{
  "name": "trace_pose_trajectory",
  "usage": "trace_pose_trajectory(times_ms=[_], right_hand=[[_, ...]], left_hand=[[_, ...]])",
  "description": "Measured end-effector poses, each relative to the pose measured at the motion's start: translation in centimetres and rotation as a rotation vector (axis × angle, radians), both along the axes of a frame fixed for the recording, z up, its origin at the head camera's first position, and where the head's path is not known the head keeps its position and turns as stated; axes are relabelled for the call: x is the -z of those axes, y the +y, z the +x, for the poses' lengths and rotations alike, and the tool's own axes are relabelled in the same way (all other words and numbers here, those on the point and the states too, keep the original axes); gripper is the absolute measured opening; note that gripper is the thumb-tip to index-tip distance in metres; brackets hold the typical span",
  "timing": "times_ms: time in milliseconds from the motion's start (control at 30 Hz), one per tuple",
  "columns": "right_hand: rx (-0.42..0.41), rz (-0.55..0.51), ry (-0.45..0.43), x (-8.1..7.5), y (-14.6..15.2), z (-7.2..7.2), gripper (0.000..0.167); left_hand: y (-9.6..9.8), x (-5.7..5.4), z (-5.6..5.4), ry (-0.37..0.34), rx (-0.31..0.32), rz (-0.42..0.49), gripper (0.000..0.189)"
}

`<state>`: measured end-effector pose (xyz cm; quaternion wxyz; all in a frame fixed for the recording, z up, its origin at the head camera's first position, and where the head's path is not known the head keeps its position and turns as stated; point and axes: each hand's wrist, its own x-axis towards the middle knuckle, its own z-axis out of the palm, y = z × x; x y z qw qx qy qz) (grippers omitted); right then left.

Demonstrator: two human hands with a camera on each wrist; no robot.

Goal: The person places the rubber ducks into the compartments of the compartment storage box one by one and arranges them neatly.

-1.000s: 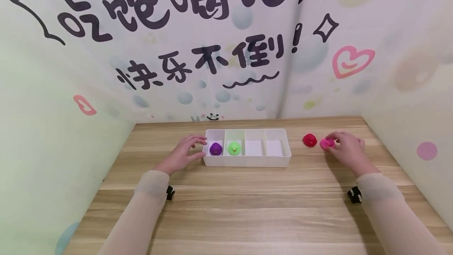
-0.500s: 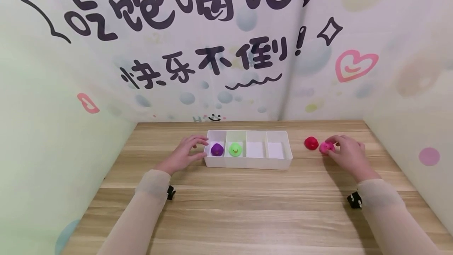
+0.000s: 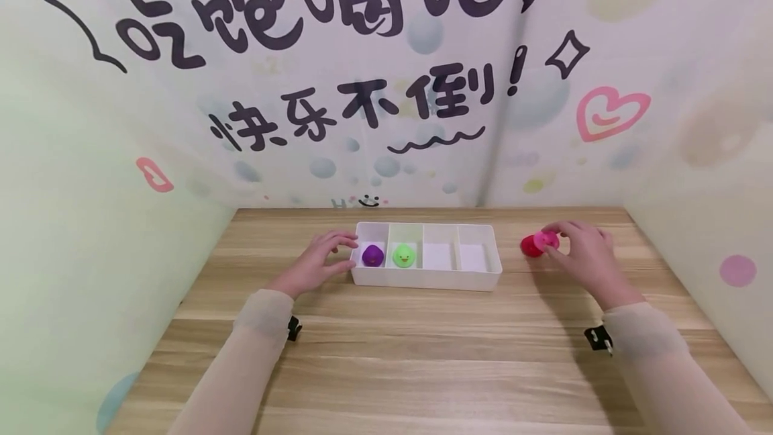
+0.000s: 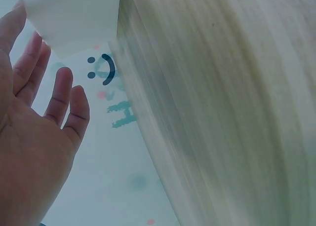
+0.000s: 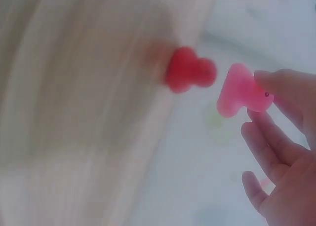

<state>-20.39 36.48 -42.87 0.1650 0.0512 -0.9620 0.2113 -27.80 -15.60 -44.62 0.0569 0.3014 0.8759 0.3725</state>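
Observation:
My right hand (image 3: 588,260) pinches a small pink rubber duck (image 5: 239,90) by its head, between thumb and fingertips. In the right wrist view the duck is off the table, and a red rubber duck (image 5: 185,70) stands apart on the wood. The head view shows the pink duck partly covering the red duck (image 3: 530,246). My left hand (image 3: 311,262) rests its fingertips and thumb against the left end of a white divided box (image 3: 425,279), fingers loosely extended. A purple duck (image 3: 372,256) lies in the leftmost compartment, with a green duck (image 3: 404,256) in the one beside it.
The box stands near the back of a wooden table (image 3: 386,354). Its two right compartments (image 3: 441,255) hold nothing. A printed curtain wall (image 3: 302,173) rises behind the table, with pale side walls at left and right.
The right hand has lifted the pink duck from the table and moved it left, towards the red duck. The left hand stays at the box. The head view has shifted slightly.

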Motion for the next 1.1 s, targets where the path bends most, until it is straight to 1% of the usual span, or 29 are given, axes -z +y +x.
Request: trace_pose_trajectory(times_ms=[233, 433, 667, 867, 967, 1100], right_hand=[[-0.028, 0.01, 0.044, -1.3, -2.3, -0.6, 0.029], [-0.057, -0.015, 0.051, -1.9, -4.3, -1.2, 0.029], [-0.095, -0.029, 0.071, -2.4, -6.4, -1.9, 0.027], [-0.115, -0.031, 0.055, -2.9, -7.9, -2.5, 0.027], [-0.123, -0.032, 0.042, -2.8, -8.8, -2.7, 0.028], [-0.14, -0.03, 0.018, -2.5, -9.9, -2.7, 0.029]], left_hand=[[0.0, 0.0, -0.1, 0.009, -0.008, -0.005, 0.039], [0.0, -0.2, 0.0, 0.007, -0.006, 0.003, 0.038], [0.0, -0.1, -0.1, -0.002, -0.006, -0.003, 0.037], [0.1, -0.3, -0.2, 0.003, -0.003, 0.001, 0.037], [0.2, -0.2, -0.2, 0.004, 0.0, 0.013, 0.038], [0.1, 0.0, -0.1, 0.001, 0.001, 0.012, 0.039]])
